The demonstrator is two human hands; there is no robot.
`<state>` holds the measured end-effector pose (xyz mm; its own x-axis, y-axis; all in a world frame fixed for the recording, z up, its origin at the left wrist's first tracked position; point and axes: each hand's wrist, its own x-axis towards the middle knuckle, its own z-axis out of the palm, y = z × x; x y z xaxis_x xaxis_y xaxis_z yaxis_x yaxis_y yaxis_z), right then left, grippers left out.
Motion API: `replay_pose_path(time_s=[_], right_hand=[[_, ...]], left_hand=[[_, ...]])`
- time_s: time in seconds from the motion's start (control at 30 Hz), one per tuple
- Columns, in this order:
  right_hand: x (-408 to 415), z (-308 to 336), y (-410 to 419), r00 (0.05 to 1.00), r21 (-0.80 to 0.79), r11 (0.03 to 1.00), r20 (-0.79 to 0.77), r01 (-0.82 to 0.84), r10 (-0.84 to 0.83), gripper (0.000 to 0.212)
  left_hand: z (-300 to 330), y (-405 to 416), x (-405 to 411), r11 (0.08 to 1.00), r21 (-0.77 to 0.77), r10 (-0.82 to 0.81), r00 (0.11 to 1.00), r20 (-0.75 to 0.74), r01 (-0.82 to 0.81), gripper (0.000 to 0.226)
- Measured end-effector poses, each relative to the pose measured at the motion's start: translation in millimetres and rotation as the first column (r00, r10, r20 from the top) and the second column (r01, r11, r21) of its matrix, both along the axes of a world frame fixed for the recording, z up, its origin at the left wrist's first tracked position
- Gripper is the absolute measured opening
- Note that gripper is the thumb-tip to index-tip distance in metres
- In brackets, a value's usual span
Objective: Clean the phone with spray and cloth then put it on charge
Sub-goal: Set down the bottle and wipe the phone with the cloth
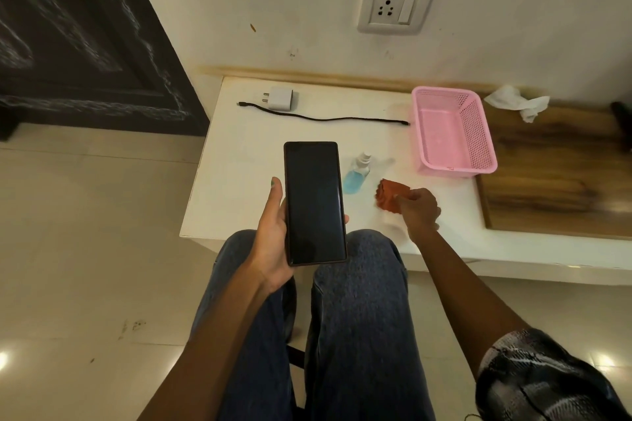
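A black phone (pixel 314 203) with a dark screen is held upright, screen up, in my left hand (pixel 273 232) above my knees and the near table edge. My right hand (pixel 417 208) grips a folded red-orange cloth (pixel 391 195) that rests on the white table (pixel 239 154). A small spray bottle (pixel 357 174) of blue liquid stands between the phone and the cloth. At the back of the table lie a white charger plug (pixel 280 98) and a black cable (pixel 325 117), unplugged. A wall socket (pixel 395 6) is above the table.
An empty pink mesh basket (pixel 473 137) stands at the right of the white table. Beside it is a wooden surface (pixel 554 181) with a crumpled white tissue (pixel 516 102). A dark door (pixel 68 44) is at left; tiled floor surrounds my legs.
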<state>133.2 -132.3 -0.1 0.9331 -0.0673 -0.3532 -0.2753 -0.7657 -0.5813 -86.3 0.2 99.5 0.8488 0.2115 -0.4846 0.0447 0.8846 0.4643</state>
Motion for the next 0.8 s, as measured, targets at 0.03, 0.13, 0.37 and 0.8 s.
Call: replay_pose_path(time_s=[0.03, 0.13, 0.37, 0.8], right_hand=[[-1.4, 1.0, -2.3, 1.000, 0.070, 0.998, -0.001, -0.004, 0.004, 0.024], [-10.8, 12.8, -10.2, 1.000, 0.337, 0.941, -0.015, 0.018, -0.014, 0.016], [-49.1, 59.6, -22.4, 0.999, 0.607, 0.794, 0.026, 0.008, -0.030, 0.030], [-155.7, 175.9, -36.0, 0.943, 0.866, 0.412, -0.329, 0.282, 0.045, 0.027]], left_hand=[[0.2, 0.0, -0.2, 1.000, 0.002, -0.003, 1.000, 0.000, 0.003, 0.069], [3.1, -1.4, -2.7, 1.000, 0.013, -0.011, 1.000, -0.002, 0.011, 0.072], [19.0, -5.7, -20.9, 1.000, 0.016, -0.024, 1.000, -0.004, 0.024, 0.075], [50.7, -42.1, -82.0, 0.999, 0.015, -0.036, 0.994, 0.105, 0.034, 0.070]])
